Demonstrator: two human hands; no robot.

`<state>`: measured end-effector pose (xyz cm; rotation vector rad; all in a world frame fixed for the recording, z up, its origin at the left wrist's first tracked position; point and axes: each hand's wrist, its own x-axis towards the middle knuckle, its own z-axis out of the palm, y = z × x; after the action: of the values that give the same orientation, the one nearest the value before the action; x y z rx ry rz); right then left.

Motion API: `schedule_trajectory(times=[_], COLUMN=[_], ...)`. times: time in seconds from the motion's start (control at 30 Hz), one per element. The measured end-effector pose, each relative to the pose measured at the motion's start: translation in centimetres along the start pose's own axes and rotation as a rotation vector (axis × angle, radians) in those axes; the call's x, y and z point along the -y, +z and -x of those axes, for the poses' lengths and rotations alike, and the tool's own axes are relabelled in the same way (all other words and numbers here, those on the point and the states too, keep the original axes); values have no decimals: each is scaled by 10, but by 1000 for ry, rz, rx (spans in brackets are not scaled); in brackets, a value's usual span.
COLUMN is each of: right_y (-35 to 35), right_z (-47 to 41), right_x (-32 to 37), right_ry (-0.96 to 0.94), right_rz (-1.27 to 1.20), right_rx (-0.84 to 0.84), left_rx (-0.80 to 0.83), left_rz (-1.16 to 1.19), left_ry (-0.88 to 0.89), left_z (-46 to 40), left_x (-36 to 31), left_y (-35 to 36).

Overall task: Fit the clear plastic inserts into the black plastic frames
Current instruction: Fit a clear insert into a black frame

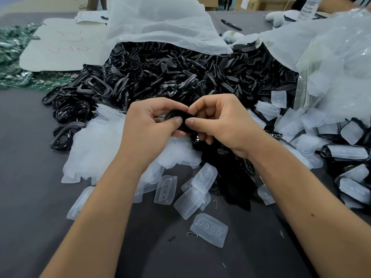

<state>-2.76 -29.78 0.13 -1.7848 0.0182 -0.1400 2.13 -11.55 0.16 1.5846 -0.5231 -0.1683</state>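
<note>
Surface: dark grey table (30, 197).
Beyond hands: heap of black frames (160, 77) spilling from a white bag (160, 25).
Below hands: loose clear inserts (209, 229).
Far left: green circuit boards (12, 55), white sheet (60, 47).

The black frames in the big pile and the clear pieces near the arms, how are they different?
The black frames are dark, shiny open loops; the clear inserts are pale, see-through solid pads with a row of round dimples. The frames spill heaped from a white bag; the inserts nearest the arms lie scattered flat on the grey table. Both are small plastic parts of similar size.
</note>
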Motion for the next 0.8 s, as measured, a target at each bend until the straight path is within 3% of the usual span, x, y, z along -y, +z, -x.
schedule_trajectory(times=[0.13, 0.3, 0.57, 0.8], right_y=[-2, -9, -9, -6], right_z=[2, 3, 8, 8], right_x=[3, 8, 6, 12], right_ry=[12, 59, -269, -361], right_rz=[-101, -316, 78, 376], right_rx=[60, 83, -84, 33], left_rx=[-75, -40, -36, -92], left_rz=[62, 83, 120, 127], left_ry=[-14, -8, -1, -37], left_z=[0, 0, 0, -2], left_x=[-1, -3, -3, -1], left_y=[-1, -1, -1, -3])
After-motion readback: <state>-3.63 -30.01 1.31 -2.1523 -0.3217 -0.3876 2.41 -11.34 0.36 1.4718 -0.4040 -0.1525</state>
